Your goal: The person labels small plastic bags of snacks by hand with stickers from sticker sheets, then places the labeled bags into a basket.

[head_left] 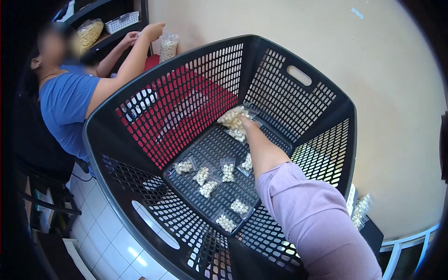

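Note:
My right arm, in a light purple sleeve, reaches down into a large black laundry basket [338,154] with slotted walls. At the basket's far corner, my right hand [248,123] is closed on a clear plastic bag [229,115] of pale pieces, larger than the others. Directly below it lies a small bag [237,135], partly covered. Several more small clear bags of whitish pieces lie apart on the basket's floor, among them one in the middle [227,171] and one near the front [226,223]. My left hand is out of the picture.
To the left, a person in a blue shirt [70,95] holds both hands raised near a tall bag of pale pieces [169,46]. Behind are shelves with a white basket [122,22]. More bags [362,211] stand outside the basket at right, near a white rail [406,243].

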Tool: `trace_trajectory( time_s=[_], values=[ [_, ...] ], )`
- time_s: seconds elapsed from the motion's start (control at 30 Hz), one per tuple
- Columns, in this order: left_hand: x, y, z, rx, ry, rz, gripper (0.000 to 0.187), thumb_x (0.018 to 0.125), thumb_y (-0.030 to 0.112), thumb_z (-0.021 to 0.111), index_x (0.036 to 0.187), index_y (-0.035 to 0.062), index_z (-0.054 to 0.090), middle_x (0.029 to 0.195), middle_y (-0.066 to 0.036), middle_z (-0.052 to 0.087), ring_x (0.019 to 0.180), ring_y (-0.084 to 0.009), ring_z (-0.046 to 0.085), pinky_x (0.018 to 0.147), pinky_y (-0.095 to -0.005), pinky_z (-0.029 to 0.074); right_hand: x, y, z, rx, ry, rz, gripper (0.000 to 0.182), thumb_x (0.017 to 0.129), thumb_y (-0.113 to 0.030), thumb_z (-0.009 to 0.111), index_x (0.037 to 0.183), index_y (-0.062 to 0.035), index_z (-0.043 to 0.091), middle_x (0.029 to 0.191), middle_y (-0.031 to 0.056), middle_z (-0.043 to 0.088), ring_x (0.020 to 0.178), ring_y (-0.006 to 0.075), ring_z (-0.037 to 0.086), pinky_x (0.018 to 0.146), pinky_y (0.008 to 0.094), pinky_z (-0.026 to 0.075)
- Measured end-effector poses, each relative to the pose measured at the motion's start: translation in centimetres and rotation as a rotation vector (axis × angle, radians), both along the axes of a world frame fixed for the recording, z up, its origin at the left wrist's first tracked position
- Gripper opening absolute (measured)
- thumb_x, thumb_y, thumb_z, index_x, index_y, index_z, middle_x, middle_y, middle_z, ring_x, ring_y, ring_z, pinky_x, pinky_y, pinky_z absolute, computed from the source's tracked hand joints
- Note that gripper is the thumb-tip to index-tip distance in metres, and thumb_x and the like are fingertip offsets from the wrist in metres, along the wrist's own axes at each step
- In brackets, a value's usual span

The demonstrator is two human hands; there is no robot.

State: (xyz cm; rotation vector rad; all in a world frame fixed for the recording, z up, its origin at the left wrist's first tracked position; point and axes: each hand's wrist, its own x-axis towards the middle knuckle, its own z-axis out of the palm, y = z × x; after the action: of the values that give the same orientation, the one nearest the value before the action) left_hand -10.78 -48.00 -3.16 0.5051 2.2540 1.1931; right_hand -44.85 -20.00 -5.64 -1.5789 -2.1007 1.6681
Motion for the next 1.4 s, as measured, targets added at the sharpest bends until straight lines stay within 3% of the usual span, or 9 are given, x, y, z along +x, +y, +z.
trace_trajectory(
  time_s=[0.07,0.17,0.3,0.47,0.67,0.77,0.9,1.13,1.4],
  values=[
    [0.2,0.3,-0.3,-0.005,-0.018,0.001,0.063,0.074,0.015,0.060,0.124,0.0100,0.023,0.104,-0.010,0.055,0.090,-0.0208,0.055,0.074,-0.0324,0.043,0.3,1.0,-0.3,0.000,0.060,0.218,0.072,0.058,-0.046,0.071,0.113,-0.0042,0.051,0.125,0.0259,0.032,0.117,0.0330,0.030,0.097,0.0351,0.029],
    [0.8,0.4,-0.6,-0.032,-0.047,-0.002,0.064,0.074,0.015,0.060,0.125,0.0104,0.021,0.104,-0.009,0.056,0.089,-0.0210,0.056,0.074,-0.0326,0.043,-0.6,1.4,-1.5,-0.152,0.226,0.142,0.064,0.063,-0.024,0.075,0.108,0.0104,0.046,0.109,0.0184,0.051,0.083,0.0254,0.059,0.072,0.0313,0.049],
    [1.0,0.5,-0.6,-0.075,-0.069,-0.005,0.066,0.074,0.016,0.060,0.126,0.0111,0.019,0.103,-0.009,0.056,0.089,-0.0214,0.056,0.074,-0.0328,0.043,2.5,-3.4,7.5,0.245,-0.130,0.202,0.079,0.057,-0.046,0.072,0.116,0.0003,0.046,0.124,0.0263,0.034,0.113,0.0374,0.037,0.095,0.0364,0.033],
    [1.1,0.4,-0.7,-0.126,-0.087,-0.010,0.069,0.074,0.017,0.060,0.127,0.0119,0.017,0.103,-0.009,0.057,0.089,-0.0218,0.056,0.074,-0.0332,0.043,0.8,-4.8,6.7,0.216,-0.026,0.050,0.065,0.060,-0.039,0.073,0.106,0.0006,0.051,0.116,0.0175,0.034,0.089,0.0353,0.055,0.074,0.0368,0.049],
    [0.8,0.3,-0.5,-0.178,-0.096,-0.003,0.072,0.074,0.019,0.061,0.129,0.0128,0.014,0.102,-0.009,0.057,0.089,-0.0223,0.056,0.074,-0.0336,0.043,1.1,-2.5,3.6,0.295,0.002,0.299,0.037,0.071,-0.019,0.063,0.099,0.0013,0.053,0.095,0.0154,0.050,0.087,0.0293,0.057,0.077,0.0336,0.049],
    [0.7,0.3,-0.3,-0.203,-0.090,0.000,0.074,0.074,0.019,0.061,0.130,0.0133,0.013,0.101,-0.009,0.058,0.088,-0.0226,0.057,0.074,-0.0338,0.043,0.7,-0.2,6.9,-0.311,-0.223,0.610,0.040,0.070,-0.006,0.064,0.105,0.0026,0.047,0.102,0.0133,0.052,0.097,0.0236,0.052,0.083,0.0327,0.046],
    [0.5,0.3,0.6,-0.239,-0.061,-0.003,0.076,0.074,0.020,0.061,0.131,0.0140,0.011,0.101,-0.009,0.058,0.088,-0.0229,0.057,0.074,-0.0340,0.043,0.0,2.7,16.4,-0.019,-0.539,0.918,0.019,0.072,-0.008,0.066,0.086,0.0016,0.056,0.089,0.0091,0.057,0.080,0.0143,0.056,0.074,0.0237,0.049],
    [2.4,1.4,2.0,-0.314,-0.029,-0.052,0.080,0.074,0.022,0.061,0.133,0.0151,0.008,0.100,-0.008,0.059,0.088,-0.0235,0.057,0.074,-0.0345,0.043,7.3,6.0,33.8,0.041,-0.012,1.062,0.026,0.074,-0.011,0.062,0.096,0.0007,0.056,0.095,0.0087,0.059,0.083,0.0104,0.056,0.074,0.0191,0.047],
    [6.9,4.7,2.1,-0.431,-0.030,-0.216,0.084,0.073,0.024,0.061,0.135,0.0164,0.004,0.099,-0.008,0.060,0.087,-0.0242,0.058,0.074,-0.0351,0.043,26.1,14.2,45.2,0.193,0.655,1.295,0.042,0.080,-0.015,0.054,0.111,0.0121,0.043,0.113,0.0192,0.050,0.105,0.0252,0.049,0.092,0.0373,0.037]
  ],
)
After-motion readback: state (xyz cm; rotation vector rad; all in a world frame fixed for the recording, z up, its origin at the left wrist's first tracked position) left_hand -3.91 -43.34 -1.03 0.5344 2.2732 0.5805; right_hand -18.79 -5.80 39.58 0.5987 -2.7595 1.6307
